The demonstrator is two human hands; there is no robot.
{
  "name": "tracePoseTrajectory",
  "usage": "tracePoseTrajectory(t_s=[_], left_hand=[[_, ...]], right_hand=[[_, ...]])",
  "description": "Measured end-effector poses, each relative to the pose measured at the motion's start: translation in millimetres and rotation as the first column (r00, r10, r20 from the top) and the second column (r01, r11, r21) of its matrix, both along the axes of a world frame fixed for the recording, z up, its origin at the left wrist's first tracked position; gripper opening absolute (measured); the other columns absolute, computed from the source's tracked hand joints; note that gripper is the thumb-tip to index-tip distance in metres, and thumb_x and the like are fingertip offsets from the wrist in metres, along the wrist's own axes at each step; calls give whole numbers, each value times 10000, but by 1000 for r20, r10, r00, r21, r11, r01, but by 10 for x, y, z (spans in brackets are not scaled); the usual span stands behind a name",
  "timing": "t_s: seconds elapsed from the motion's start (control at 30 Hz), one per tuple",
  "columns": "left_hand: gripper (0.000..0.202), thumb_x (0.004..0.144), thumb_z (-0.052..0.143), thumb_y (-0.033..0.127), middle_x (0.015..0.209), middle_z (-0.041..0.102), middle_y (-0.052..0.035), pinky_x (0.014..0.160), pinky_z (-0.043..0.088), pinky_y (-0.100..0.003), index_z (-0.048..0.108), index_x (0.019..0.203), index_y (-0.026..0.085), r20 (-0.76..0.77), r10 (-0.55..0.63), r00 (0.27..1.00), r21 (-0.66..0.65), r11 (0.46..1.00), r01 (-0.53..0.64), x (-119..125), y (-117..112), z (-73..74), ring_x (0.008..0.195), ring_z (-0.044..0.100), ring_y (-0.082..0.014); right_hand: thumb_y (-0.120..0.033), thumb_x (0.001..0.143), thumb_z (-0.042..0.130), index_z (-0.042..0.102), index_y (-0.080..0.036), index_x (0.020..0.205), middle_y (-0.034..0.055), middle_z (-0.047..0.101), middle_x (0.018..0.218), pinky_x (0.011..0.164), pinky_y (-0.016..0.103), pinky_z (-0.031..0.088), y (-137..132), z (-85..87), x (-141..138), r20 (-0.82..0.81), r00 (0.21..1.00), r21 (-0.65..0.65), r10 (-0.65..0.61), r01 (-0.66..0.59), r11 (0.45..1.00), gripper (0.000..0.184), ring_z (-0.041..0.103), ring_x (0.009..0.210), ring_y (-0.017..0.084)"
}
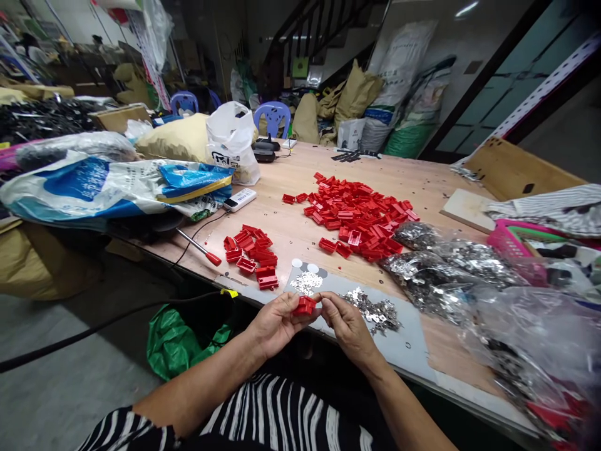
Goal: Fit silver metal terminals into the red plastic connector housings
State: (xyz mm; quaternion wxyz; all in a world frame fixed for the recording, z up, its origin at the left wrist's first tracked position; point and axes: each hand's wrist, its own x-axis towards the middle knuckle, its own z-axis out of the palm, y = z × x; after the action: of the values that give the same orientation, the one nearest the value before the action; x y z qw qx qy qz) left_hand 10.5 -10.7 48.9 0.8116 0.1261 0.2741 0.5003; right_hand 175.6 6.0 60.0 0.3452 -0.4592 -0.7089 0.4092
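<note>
"Grip?"
"Left hand point(277, 326) and right hand point(347, 329) pinch a red plastic part point(305, 305) fingertip to fingertip, lower centre."
"Around it?"
"Silver metal clips point(370, 312) on a grey mat point(407, 332) just right; loose red parts point(357, 216) beyond; bulging plastic bags point(446, 275) crowd the right."

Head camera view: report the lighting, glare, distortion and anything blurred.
Head view: fairly even indoor light, with glare on the clear bags of silver metal parts; wide-angle bowing along the table edge; the red plastic part between the left hand and right hand looks fairly sharp; the nearest clear bag at lower right looks soft.
</note>
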Motion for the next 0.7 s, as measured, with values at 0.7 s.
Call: tracePoseTrajectory(t_s=[0.7], left_hand=[[342,632,730,231,1042,644,-57,898,448,-320,638,957,180,-541,685,489,485,728,-484,-853,937,-116,998,596,-185]], right_hand=[[-440,915,423,625,-212,1072,39,656,863,705,285,473,509,-119,325,324,932,90,-162,140,986,343,613,755,176]])
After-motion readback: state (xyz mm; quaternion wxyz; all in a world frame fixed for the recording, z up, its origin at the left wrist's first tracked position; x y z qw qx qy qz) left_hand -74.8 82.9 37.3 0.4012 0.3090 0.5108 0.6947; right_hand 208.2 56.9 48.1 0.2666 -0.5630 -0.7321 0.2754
